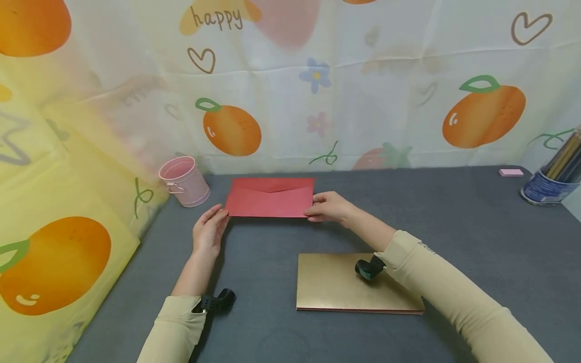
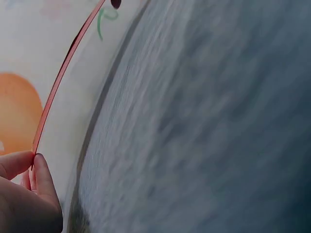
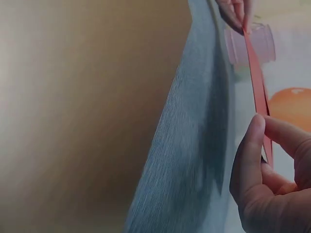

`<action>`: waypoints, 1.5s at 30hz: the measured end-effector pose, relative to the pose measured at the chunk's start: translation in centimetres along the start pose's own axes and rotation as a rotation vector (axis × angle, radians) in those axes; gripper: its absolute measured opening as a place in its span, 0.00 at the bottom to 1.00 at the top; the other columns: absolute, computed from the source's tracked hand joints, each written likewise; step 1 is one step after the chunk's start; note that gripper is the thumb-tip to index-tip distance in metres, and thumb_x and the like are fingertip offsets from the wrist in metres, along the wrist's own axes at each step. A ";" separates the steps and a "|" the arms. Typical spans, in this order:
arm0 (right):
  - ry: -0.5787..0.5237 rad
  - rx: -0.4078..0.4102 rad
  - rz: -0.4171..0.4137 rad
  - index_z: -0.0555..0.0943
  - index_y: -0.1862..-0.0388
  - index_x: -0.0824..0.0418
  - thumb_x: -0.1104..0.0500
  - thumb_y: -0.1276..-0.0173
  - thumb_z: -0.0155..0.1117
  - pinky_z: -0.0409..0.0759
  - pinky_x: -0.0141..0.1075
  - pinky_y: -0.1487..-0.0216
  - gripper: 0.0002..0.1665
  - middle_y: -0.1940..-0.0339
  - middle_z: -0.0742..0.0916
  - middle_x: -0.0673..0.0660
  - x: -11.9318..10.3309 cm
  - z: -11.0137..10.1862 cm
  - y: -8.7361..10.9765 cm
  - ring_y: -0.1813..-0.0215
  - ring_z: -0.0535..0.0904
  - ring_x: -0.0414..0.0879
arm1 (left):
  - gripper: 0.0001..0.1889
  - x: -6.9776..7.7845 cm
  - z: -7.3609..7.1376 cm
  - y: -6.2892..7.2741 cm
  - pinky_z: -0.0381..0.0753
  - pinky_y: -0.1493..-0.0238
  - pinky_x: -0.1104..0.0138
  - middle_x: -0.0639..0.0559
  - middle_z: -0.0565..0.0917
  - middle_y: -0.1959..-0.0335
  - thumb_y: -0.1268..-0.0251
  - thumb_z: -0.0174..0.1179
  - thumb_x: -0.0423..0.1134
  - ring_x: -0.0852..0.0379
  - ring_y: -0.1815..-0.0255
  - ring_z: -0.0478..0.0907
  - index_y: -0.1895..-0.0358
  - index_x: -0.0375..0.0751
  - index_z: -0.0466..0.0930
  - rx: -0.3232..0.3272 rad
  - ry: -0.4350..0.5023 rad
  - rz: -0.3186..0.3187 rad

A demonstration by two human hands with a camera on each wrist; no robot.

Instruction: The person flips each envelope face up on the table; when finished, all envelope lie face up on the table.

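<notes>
Where a fruit-printed curtain [image 1: 395, 60] backs the grey table [image 1: 254, 282], one red envelope [image 1: 270, 199] is held up near the far edge; the left hand [image 1: 210, 231] pinches its near left corner, the right hand [image 1: 330, 206] its right end, between thumb and fingers. Also: one gold rectangle [image 1: 336, 282], farther in; one pencil can [image 1: 548, 188], far right corner; one pink bucket [image 1: 188, 184], far left corner; one pink block [image 1: 511, 172], far edge.

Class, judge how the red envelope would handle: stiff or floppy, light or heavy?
The red envelope is probably light, looking thin edge-on in both wrist views. It's likely fairly stiff, spanning left hand to right hand without obvious sagging.
</notes>
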State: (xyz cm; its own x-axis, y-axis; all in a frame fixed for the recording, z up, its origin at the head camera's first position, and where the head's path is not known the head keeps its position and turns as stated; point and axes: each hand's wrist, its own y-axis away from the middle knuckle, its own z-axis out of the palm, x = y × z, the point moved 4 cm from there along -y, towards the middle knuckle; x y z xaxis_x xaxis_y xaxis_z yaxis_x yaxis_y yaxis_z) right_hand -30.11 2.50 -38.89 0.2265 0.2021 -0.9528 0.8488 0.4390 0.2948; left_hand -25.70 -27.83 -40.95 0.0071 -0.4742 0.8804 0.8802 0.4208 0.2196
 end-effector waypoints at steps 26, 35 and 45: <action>0.087 0.224 0.006 0.68 0.30 0.68 0.67 0.33 0.63 0.81 0.35 0.50 0.32 0.43 0.81 0.66 0.5 2.7 -4.2 0.45 0.82 0.54 | 0.17 1.0 -1.7 -3.2 0.80 0.51 0.70 0.43 0.82 0.52 0.35 0.56 0.24 0.63 0.62 0.81 0.44 0.25 0.77 0.145 -0.462 0.149; 0.041 0.225 0.002 0.67 0.30 0.70 0.69 0.31 0.61 0.82 0.34 0.52 0.32 0.45 0.80 0.67 0.1 3.2 -4.5 0.46 0.81 0.55 | 0.15 1.3 -1.9 -2.8 0.73 0.58 0.74 0.45 0.83 0.51 0.34 0.58 0.36 0.62 0.60 0.76 0.47 0.39 0.83 0.182 -0.761 0.177; 0.025 0.177 0.024 0.65 0.28 0.68 0.62 0.27 0.57 0.79 0.36 0.46 0.30 0.36 0.77 0.65 -0.2 3.6 -4.2 0.40 0.78 0.53 | 0.16 1.3 -1.5 -2.2 0.68 0.46 0.58 0.41 0.81 0.47 0.31 0.56 0.41 0.47 0.45 0.72 0.45 0.40 0.82 0.128 -0.918 0.222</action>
State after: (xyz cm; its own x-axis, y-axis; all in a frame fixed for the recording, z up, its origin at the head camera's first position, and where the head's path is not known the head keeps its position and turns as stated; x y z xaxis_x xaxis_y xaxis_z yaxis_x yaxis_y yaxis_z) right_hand -32.02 -2.52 -40.22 0.2375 0.2330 -0.9430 0.9146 0.2735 0.2979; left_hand -26.92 -30.57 -40.96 -0.2556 0.3964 0.8818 0.8446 0.5354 0.0042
